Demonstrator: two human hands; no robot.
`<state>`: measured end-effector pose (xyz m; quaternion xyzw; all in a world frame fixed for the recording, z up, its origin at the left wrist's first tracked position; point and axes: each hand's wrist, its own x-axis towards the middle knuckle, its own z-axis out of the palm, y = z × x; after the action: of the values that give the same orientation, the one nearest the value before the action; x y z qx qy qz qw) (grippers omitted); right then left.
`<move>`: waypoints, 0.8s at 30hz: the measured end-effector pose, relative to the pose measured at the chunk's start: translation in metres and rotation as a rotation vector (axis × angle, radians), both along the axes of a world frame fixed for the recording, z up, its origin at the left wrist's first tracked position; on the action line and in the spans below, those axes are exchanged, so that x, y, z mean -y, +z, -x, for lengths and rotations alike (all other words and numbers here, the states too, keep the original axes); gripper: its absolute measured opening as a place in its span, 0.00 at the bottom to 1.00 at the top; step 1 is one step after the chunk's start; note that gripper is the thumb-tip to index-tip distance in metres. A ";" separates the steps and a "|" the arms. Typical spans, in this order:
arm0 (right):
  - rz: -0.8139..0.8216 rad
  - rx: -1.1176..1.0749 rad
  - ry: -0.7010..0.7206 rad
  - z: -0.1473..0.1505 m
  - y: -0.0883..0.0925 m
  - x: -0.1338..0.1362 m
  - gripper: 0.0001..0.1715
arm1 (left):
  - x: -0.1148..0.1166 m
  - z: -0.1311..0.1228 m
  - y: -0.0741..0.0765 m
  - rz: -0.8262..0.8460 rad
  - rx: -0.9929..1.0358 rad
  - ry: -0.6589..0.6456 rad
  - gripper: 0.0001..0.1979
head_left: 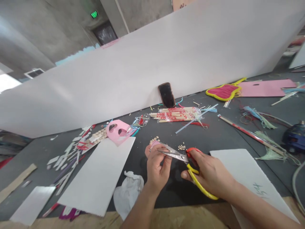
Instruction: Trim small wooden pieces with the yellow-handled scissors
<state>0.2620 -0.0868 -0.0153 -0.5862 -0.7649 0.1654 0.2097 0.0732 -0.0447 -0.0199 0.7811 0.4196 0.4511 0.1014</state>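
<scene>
My right hand (209,171) grips a pair of scissors (177,155) by its handles, one red and one yellow. The blades point left, slightly parted, and reach over the fingers of my left hand (157,163). My left thumb and fingers are pinched together beneath the blades. What they hold is too small and too covered to name. A bit of pink (155,144) shows behind the left fingertips; whether it is held I cannot tell. Small pale cut pieces lie in a little heap (181,147) on the dark table, with a few more behind my left hand.
Packed chopsticks (177,114) lie before a phone (167,94) leaning on the white partition (114,76). White boards (102,175) flank my hands. A pink mask-like cutout (119,130) and scraps sit left, crumpled white material (128,192) nearer. Tassels (259,116) and a blue tool (294,138) lie right.
</scene>
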 end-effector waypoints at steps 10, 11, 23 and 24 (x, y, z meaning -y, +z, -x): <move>-0.027 0.004 0.041 -0.001 0.000 -0.001 0.28 | -0.002 0.001 0.007 0.120 0.090 -0.132 0.08; -0.013 0.016 0.039 -0.001 -0.001 -0.001 0.26 | -0.002 0.001 0.007 0.129 0.084 -0.139 0.09; 0.007 0.047 0.002 0.004 0.004 0.009 0.21 | 0.005 0.000 0.004 0.181 0.121 -0.093 0.08; 0.015 0.039 -0.002 0.004 0.004 0.009 0.21 | 0.005 -0.001 0.004 0.165 0.111 -0.081 0.08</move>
<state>0.2576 -0.0956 -0.0114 -0.5916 -0.7669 0.1597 0.1906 0.0737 -0.0494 -0.0162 0.7603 0.4170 0.4530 0.2069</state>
